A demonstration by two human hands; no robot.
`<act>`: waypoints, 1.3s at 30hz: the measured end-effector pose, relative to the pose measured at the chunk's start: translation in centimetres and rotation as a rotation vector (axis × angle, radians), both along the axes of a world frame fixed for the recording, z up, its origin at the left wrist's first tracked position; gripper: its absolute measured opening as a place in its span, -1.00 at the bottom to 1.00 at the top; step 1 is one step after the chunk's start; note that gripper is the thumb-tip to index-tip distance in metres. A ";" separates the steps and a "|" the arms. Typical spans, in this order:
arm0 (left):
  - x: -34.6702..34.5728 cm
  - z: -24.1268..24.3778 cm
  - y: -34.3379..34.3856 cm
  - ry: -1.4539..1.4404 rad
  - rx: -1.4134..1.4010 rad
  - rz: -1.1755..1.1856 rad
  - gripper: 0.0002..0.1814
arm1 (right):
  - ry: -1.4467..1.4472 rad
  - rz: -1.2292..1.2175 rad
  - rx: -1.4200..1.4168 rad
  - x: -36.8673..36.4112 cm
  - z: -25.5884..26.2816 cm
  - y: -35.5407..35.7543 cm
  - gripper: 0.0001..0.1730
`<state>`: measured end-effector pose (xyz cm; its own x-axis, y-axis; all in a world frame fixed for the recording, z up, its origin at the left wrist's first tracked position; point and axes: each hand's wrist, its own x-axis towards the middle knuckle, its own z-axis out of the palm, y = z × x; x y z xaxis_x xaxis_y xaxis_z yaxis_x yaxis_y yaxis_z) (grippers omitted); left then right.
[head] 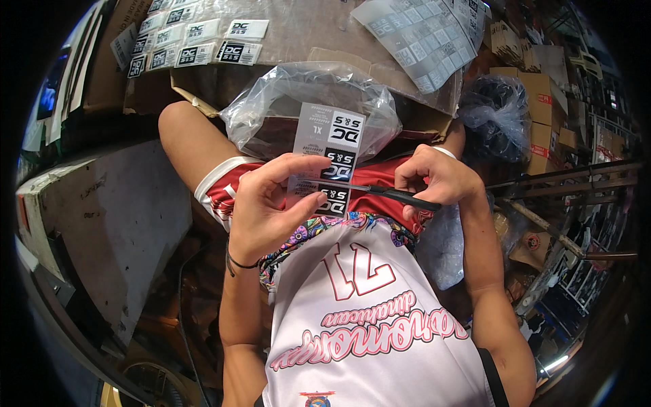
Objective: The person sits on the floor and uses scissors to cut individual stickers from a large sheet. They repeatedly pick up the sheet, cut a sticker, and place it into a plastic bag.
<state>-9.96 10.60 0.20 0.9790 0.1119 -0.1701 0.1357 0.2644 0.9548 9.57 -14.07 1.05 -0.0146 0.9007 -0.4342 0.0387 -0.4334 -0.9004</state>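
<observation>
My left hand (279, 198) grips the left edge of a translucent strip of printed labels (311, 127) between fingers and thumb. The strip hangs above my lap, with white and black logo blocks along its right side. On the right, my right hand (440, 178) holds black-handled scissors (402, 196). Their blades point left and lie across the strip, between two black blocks. Whether the blades have cut into it, I cannot tell. Beyond the strip, a clear plastic bag (249, 114) gapes at the edge of the cardboard-covered surface.
Separate labels (196, 53) lie in rows at the table's upper left. A larger printed film sheet (422, 43) hangs over its right edge. Cardboard boxes (541, 102) and a plastic bag with dark contents (496, 112) stand at right. A pale panel (112, 229) is at left.
</observation>
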 end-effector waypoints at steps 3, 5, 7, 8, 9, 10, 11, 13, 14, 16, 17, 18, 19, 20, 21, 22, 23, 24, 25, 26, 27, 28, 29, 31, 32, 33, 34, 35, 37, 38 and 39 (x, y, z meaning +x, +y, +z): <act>-0.1 0.0 0.0 0.027 -0.026 0.001 -0.55 | -0.023 0.003 -0.006 -0.1 0.1 0.0 -0.52; -0.2 0.0 0.0 0.055 -0.063 0.000 -0.55 | -0.033 0.011 -0.012 -0.1 0.0 -0.1 -0.53; -0.3 0.0 -0.2 0.083 -0.111 0.010 -0.54 | -0.027 0.007 -0.016 0.0 0.0 0.0 -0.53; -0.3 0.1 -0.2 0.075 -0.108 -0.007 -0.55 | -0.024 0.006 -0.018 -0.1 0.0 0.0 -0.53; -0.3 0.1 -0.2 0.066 -0.103 -0.023 -0.55 | -0.016 0.007 -0.019 -0.1 0.0 0.1 -0.54; -0.3 0.2 -0.2 0.056 -0.098 -0.039 -0.56 | -0.008 0.008 -0.020 -0.2 0.1 0.3 -0.54; -0.3 0.2 -0.3 0.048 -0.100 -0.048 -0.56 | -0.001 0.009 -0.021 -0.3 0.2 0.4 -0.54; -0.2 0.2 -0.4 0.033 -0.103 -0.066 -0.56 | 0.007 0.021 -0.031 -0.3 0.4 0.5 -0.54; -0.1 0.2 -0.5 0.003 -0.059 -0.066 -0.56 | 0.010 0.026 -0.036 -0.3 0.5 0.5 -0.54; 0.0 0.1 -0.7 0.004 -0.031 -0.060 -0.54 | -0.010 0.036 -0.024 -0.2 0.2 0.4 -0.56; 0.0 0.1 -0.7 0.004 -0.017 -0.057 -0.53 | -0.021 0.041 -0.018 -0.2 0.2 0.3 -0.57; 0.0 0.0 -0.8 0.024 -0.052 -0.053 -0.53 | -0.026 0.037 -0.009 -0.1 0.3 0.3 -0.57; -0.1 0.0 -0.8 0.043 -0.087 -0.050 -0.52 | -0.031 0.033 -0.001 -0.1 0.4 0.3 -0.58; -0.2 0.0 -0.9 0.063 -0.122 -0.046 -0.52 | -0.037 0.029 0.008 -0.1 0.5 0.3 -0.59; -0.3 -0.2 -0.9 0.059 -0.138 0.014 -0.51 | -0.034 0.025 -0.056 0.1 0.6 -0.1 -0.60; -0.5 -0.5 -0.8 0.053 -0.148 0.077 -0.50 | -0.033 0.024 -0.114 0.5 0.7 -0.9 -0.61; -0.7 -0.6 -0.6 0.047 -0.159 0.140 -0.49 | -0.033 0.022 -0.172 0.9 0.8 -1.9 -0.62; -0.7 -0.6 -0.3 0.077 -0.234 0.175 -0.48 | 0.085 -0.058 -0.278 1.1 0.8 -3.0 -0.66; -0.6 -0.5 -0.4 0.098 -0.220 0.280 -0.48 | 0.173 -0.133 -0.264 1.2 0.8 -4.0 -0.71; -0.2 -0.5 -0.4 0.092 -0.241 0.366 -0.49 | 0.126 -0.193 -0.179 1.0 0.4 -4.9 -0.71; 0.0 -0.7 -0.3 0.086 -0.261 0.452 -0.50 | 0.080 -0.252 -0.090 0.5 -0.3 -5.6 -0.71; -0.3 -1.7 0.0 0.043 -0.320 0.465 -0.49 | 0.058 -0.473 -0.039 -1.1 -0.9 -5.1 -0.70; -0.1 -2.0 -0.1 0.036 -0.340 0.522 -0.48 | -0.053 -0.698 -0.046 -2.9 -1.0 -3.1 -0.72; 0.9 -2.3 -0.9 0.014 -0.385 0.618 -0.46 | -0.098 -1.143 0.024 -6.6 -1.8 1.2 -0.74; 1.0 -2.8 -1.1 0.007 -0.411 0.627 -0.44 | 0.025 -1.192 0.140 -8.1 -2.7 2.8 -0.75; 1.5 -2.6 -1.4 -0.014 -0.421 0.685 -0.44 | 0.153 -1.234 0.257 -9.3 -3.3 4.3 -0.76; 2.1 -2.3 -2.1 -0.036 -0.429 0.745 -0.44 | 0.066 -1.218 0.258 -10.4 -3.4 5.9 -0.75; 2.5 -2.0 -2.6 -0.060 -0.434 0.812 -0.45 | -0.018 -1.195 0.260 -11.4 -3.5 7.4 -0.74; 2.8 -2.4 -3.2 -0.085 -0.365 0.867 -0.45 | 0.111 -1.258 0.315 -13.1 -3.5 10.0 -0.72; 2.8 -2.0 -3.6 -0.060 -0.381 0.859 -0.44 | 0.122 -1.283 0.319 -13.5 -3.5 10.5 -0.73; 2.8 -1.7 -3.9 -0.039 -0.389 0.850 -0.44 | 0.138 -1.308 0.330 -13.8 -3.6 11.3 -0.73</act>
<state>-7.13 6.72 -1.52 0.6003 0.7352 -0.3149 -0.2802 0.5621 0.7782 -4.22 -2.79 -2.55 0.8997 0.3495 -0.2616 -0.3299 0.1518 -0.9317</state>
